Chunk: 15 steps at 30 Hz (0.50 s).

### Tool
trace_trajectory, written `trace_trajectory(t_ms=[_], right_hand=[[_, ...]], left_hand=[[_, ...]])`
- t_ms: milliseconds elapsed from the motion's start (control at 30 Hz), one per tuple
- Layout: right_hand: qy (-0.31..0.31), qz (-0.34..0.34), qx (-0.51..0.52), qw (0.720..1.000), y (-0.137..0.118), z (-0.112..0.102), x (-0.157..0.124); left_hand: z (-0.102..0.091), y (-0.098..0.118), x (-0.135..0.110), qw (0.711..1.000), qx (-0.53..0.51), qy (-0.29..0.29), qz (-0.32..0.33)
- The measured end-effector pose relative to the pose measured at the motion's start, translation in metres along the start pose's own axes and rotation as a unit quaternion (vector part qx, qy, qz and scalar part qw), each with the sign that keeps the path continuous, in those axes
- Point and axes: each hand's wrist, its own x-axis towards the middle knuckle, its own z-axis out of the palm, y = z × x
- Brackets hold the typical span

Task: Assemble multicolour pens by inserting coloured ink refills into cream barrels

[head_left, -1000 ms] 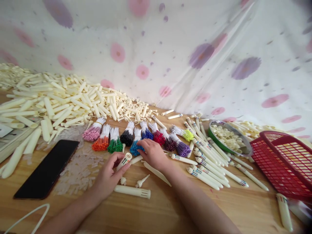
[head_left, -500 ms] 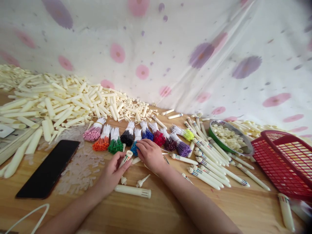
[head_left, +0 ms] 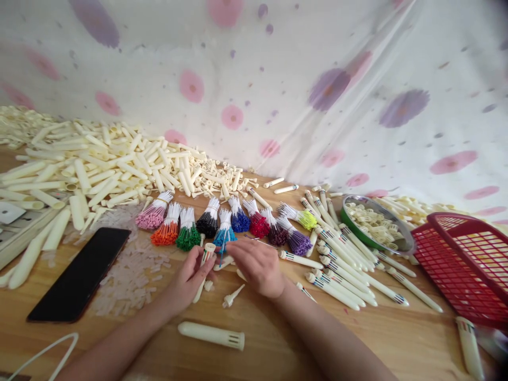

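Backdrop: white cloth printed with pink and purple flowers (head_left: 278, 79) hangs behind a light wooden table (head_left: 286, 338).
Left hand: the left hand (head_left: 186, 280) is closed around a short cream plastic pen barrel (head_left: 203, 260), which tilts up off the table with its open top towards the bundles.
Right hand: the right hand (head_left: 257, 267) pinches a thin blue refill (head_left: 221, 254) in its fingertips (head_left: 234, 247), right at the barrel's top; whether the refill has entered the barrel cannot be told.
Bundles: banded bundles of coloured refills (head_left: 186, 235) run in a row just beyond both hands, from pink on the left through orange, green, black, blues and red to purple and yellow-green.
Near the hands: a long cream tube with slotted end (head_left: 212, 335) lies flat in front of the wrists, and a small cream plunger piece (head_left: 232, 296) lies between the hands.
Left side: a black phone (head_left: 79, 275) lies face up beside a heap of cream pen shells (head_left: 99, 169).
Right side: assembled cream multicolour pens (head_left: 345, 264) lie in rows, with a green bowl of small cream parts (head_left: 397, 248) behind them and a red mesh basket (head_left: 464, 259) next to it.
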Motion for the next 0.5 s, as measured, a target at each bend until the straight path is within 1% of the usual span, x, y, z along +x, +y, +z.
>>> trace_trajectory(t_ms=[33,67,100,133,167,200,233,267,300,400,500], right_hand=[[0.063,0.063,0.026,0.996,-0.001,-0.004,0.002],[0.127,0.135,0.067,0.980,-0.002,-0.008,0.006],[0.184,0.207,0.121,0.953,-0.004,-0.012,0.009],[0.227,0.265,0.185,0.919,-0.006,-0.015,0.012],[0.252,0.305,0.249,0.884,-0.008,-0.019,0.015],[0.260,0.329,0.305,0.855,-0.011,-0.022,0.017],[0.255,0.342,0.343,0.837,-0.014,-0.026,0.018],[0.243,0.347,0.364,0.830,-0.018,-0.028,0.018],[0.231,0.347,0.370,0.830,-0.022,-0.030,0.018],[0.208,0.329,0.354,0.850,-0.031,-0.032,0.017],[0.196,0.316,0.352,0.859,-0.034,-0.028,0.016]], left_hand=[[0.000,-0.001,0.000,1.000,0.003,-0.003,0.003],[0.000,-0.003,-0.001,1.000,0.009,-0.004,0.009],[0.000,-0.005,-0.002,1.000,0.018,0.000,0.019],[0.000,-0.007,-0.003,0.999,0.032,0.006,0.037],[0.000,-0.009,-0.004,0.997,0.049,0.013,0.060],[0.000,-0.010,-0.005,0.994,0.065,0.021,0.087],[0.000,-0.011,-0.007,0.990,0.078,0.028,0.112],[0.000,-0.011,-0.008,0.987,0.088,0.033,0.132],[0.001,-0.011,-0.009,0.985,0.092,0.035,0.143],[0.001,-0.009,-0.012,0.985,0.094,0.035,0.143],[0.001,-0.008,-0.014,0.985,0.096,0.034,0.137]])
